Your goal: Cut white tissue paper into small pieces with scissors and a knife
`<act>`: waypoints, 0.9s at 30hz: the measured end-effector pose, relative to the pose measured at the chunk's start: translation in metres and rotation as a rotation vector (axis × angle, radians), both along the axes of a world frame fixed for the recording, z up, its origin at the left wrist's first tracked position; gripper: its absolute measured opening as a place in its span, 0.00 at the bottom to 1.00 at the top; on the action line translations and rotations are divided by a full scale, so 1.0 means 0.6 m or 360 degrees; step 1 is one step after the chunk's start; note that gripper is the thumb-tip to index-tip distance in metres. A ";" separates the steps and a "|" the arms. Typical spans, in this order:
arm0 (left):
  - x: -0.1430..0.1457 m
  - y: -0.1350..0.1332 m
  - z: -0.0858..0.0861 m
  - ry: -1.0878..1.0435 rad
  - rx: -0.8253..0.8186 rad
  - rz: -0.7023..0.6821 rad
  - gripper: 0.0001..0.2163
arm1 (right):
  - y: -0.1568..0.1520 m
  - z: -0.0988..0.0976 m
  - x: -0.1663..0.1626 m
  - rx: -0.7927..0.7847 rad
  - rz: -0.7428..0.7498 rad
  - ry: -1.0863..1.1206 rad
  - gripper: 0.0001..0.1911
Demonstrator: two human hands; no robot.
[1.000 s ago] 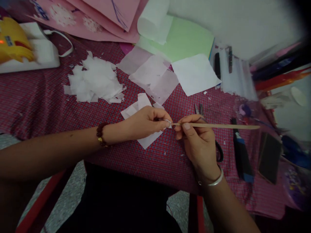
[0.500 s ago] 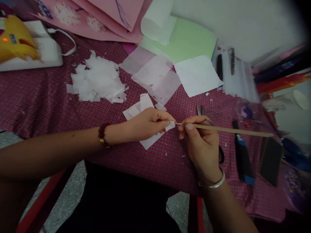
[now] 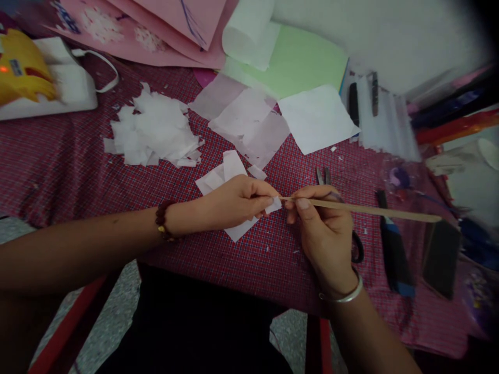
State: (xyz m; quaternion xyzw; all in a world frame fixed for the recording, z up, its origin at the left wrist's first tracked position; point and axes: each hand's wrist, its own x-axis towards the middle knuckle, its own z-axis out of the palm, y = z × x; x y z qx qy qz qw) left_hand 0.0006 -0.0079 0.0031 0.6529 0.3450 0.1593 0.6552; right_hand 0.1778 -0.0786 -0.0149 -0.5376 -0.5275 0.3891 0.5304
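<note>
My left hand (image 3: 241, 202) pinches a small piece of white paper (image 3: 274, 205) between thumb and fingers. A thin pale wooden stick (image 3: 374, 209) is gripped by my right hand (image 3: 322, 228), its narrow tip meeting the paper at my left fingertips and its long end pointing right. Whether the tip is inside the paper or only against it, I cannot tell. Beneath my left hand lie several loose white paper pieces (image 3: 212, 181). A pair of scissors (image 3: 323, 175) is partly hidden behind my right hand, with blades and a black handle showing.
A heap of cut white paper (image 3: 152, 130) lies at the left. Behind are translucent sheets (image 3: 245, 114), a white sheet (image 3: 317, 119) and green paper (image 3: 304, 59). A yellow glue gun (image 3: 23, 67) rests far left. A black-and-blue tool (image 3: 395, 254) and dark phone-like slab (image 3: 441, 259) are right.
Both hands hold nearly the same pose, with the stick's tip still at the paper. The view has shifted slightly.
</note>
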 end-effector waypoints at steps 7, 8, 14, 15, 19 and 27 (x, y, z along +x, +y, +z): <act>-0.001 0.000 -0.008 -0.0005 0.0064 -0.0004 0.09 | -0.002 -0.002 0.000 0.0020 0.0007 0.0068 0.02; -0.001 0.000 -0.010 -0.0003 0.0069 -0.0001 0.09 | -0.003 -0.002 0.000 0.0024 0.0011 0.0086 0.02; -0.001 0.000 -0.012 0.0023 0.0081 -0.0034 0.09 | -0.003 0.003 -0.001 -0.0067 0.0039 0.0054 0.03; -0.002 0.000 -0.011 0.0021 0.0079 -0.0045 0.09 | -0.003 0.003 -0.001 -0.0068 0.0031 0.0050 0.03; -0.002 0.002 -0.009 0.0005 0.0062 -0.0079 0.10 | -0.002 -0.002 0.000 -0.0046 -0.0005 0.0073 0.03; -0.001 0.002 -0.016 -0.0077 0.0064 -0.0083 0.10 | -0.002 -0.006 0.001 -0.0080 0.0043 0.0106 0.03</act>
